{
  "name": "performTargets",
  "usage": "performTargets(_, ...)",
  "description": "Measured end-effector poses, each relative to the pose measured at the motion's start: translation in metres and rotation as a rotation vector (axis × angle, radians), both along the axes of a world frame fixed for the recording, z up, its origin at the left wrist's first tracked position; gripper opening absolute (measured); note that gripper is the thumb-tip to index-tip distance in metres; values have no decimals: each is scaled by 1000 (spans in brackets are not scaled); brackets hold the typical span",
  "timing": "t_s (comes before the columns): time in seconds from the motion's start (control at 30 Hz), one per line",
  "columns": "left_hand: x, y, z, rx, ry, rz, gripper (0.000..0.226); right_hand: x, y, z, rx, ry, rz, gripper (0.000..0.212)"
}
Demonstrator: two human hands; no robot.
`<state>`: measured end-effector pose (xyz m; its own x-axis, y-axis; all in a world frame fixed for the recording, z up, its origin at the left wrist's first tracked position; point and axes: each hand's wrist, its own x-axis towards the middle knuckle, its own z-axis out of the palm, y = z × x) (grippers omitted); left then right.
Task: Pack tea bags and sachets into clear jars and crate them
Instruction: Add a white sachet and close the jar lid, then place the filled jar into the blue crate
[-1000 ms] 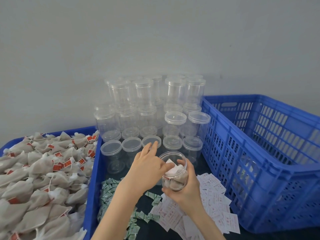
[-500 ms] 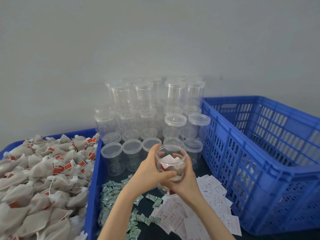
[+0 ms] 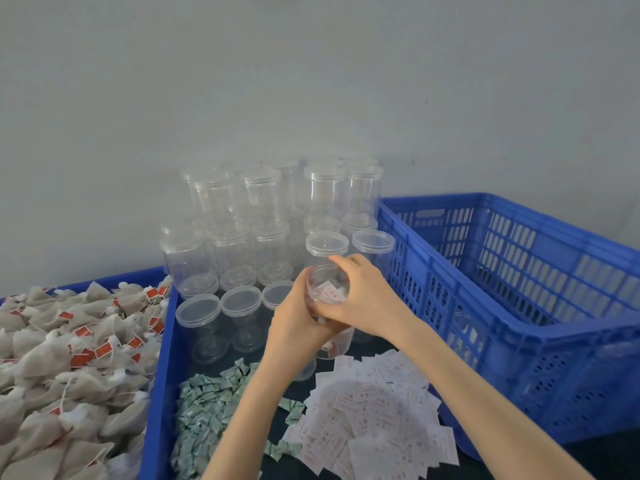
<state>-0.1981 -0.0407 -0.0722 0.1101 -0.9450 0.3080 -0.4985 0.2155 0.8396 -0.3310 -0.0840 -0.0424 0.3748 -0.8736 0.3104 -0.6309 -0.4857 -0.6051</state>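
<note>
I hold a clear jar (image 3: 325, 289) above the dark tabletop, its open mouth tilted toward me, with tea bags and a white sachet inside. My left hand (image 3: 294, 327) grips its lower left side. My right hand (image 3: 363, 296) wraps over its far right side and rim. A heap of tea bags (image 3: 69, 358) with red tags fills the blue bin at left. Green sachets (image 3: 207, 403) and white sachets (image 3: 374, 420) lie in two piles beneath my arms. The blue crate (image 3: 433, 271) stands at right.
Stacks of empty lidded clear jars (image 3: 259, 220) stand against the grey wall behind my hands, with a lower row (image 3: 221, 306) just left of them. Through the crate's mesh wall, one jar (image 3: 464, 327) shows faintly inside.
The jar rose off the table. My left hand left the jar's mouth and took its side. My right hand shifted from under the jar to its upper right side.
</note>
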Motion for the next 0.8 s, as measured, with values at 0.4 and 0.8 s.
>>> performTargets(0.4, -27, -4, 15, -219, -25, -96, 44, -82, -15, 95, -249, -93, -250, 95)
performTargets(0.8, -51, -1, 8, -170, 33, -180, 28, -214, -62, 91, -174, 96, -649, 75)
